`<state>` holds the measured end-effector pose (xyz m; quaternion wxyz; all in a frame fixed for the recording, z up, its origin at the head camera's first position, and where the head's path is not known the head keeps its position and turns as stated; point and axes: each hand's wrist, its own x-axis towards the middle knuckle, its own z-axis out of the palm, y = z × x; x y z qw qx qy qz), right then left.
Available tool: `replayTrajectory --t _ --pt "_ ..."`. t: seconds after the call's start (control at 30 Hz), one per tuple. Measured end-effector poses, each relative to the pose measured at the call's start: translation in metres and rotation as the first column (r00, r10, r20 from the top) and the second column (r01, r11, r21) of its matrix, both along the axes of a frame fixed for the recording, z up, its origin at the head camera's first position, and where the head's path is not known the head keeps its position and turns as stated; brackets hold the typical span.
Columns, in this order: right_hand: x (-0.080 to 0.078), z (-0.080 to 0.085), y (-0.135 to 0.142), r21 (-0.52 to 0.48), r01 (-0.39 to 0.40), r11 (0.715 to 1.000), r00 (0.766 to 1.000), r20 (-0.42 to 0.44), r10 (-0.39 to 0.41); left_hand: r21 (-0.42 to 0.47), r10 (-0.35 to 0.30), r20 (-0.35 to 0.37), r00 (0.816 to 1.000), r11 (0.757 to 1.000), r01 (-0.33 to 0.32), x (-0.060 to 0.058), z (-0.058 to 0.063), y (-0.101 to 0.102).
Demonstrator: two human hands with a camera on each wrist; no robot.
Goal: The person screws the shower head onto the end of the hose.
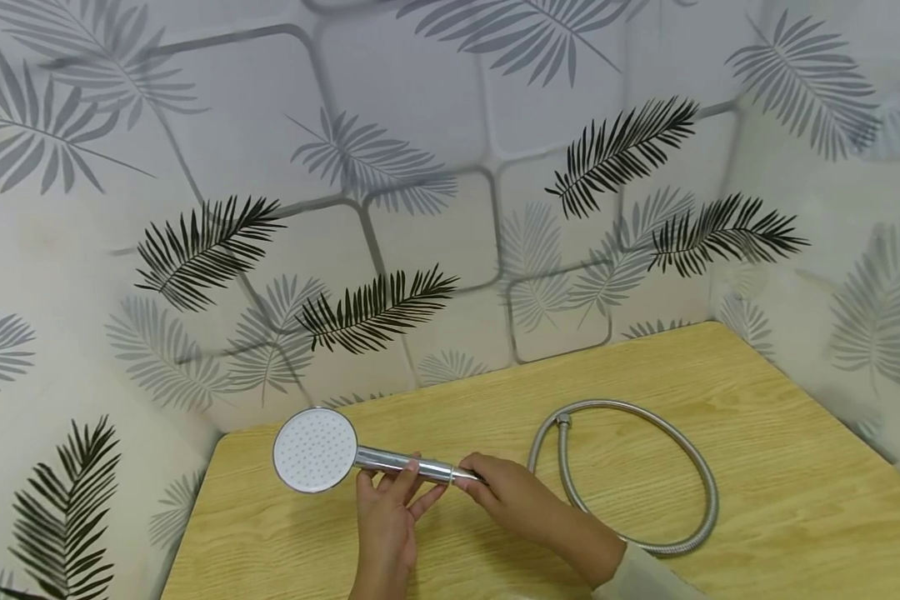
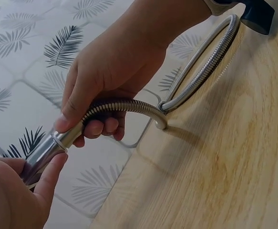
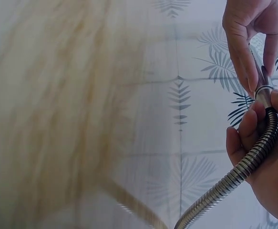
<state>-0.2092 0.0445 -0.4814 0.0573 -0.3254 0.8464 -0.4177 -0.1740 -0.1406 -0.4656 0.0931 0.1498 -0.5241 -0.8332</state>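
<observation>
A hand shower [image 1: 315, 450] with a round white spray face and a chrome handle [image 2: 42, 155] is held above the table. My left hand [image 1: 390, 525] grips the handle near its lower end. Close beside it, my right hand [image 1: 513, 496] pinches the metal end fitting [image 3: 263, 95] of a flexible shower hose [image 2: 124, 106], which meets the handle's end. In the right wrist view the ribbed hose [image 3: 234, 176] runs back past the right palm. The rest of the hose [image 1: 708, 492] loops on the table, with a nut [image 1: 563, 419] at its other end.
The wood-grain table [image 1: 795, 467] reaches back to a wall [image 1: 435, 250] papered with leaf patterns. Another wall [image 1: 855, 292] stands along the right side. A dark object [image 2: 258, 16] shows at the top edge of the left wrist view near the right sleeve.
</observation>
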Motion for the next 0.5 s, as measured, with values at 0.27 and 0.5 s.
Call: replayTrajectory --t 0.27,0.5 --pt "0.0004 0.0017 0.0007 -0.084 -0.026 0.996 0.985 0.171 0.04 -0.013 -0.038 -0.04 0.998 0.999 0.037 -0.0013 -0.0018 -0.0043" --pt "-0.0011 0.0018 0.0035 -0.162 -0.045 0.986 0.957 0.275 0.089 -0.032 -0.076 -0.078 0.994 0.997 0.074 -0.0023 -0.0032 -0.0073"
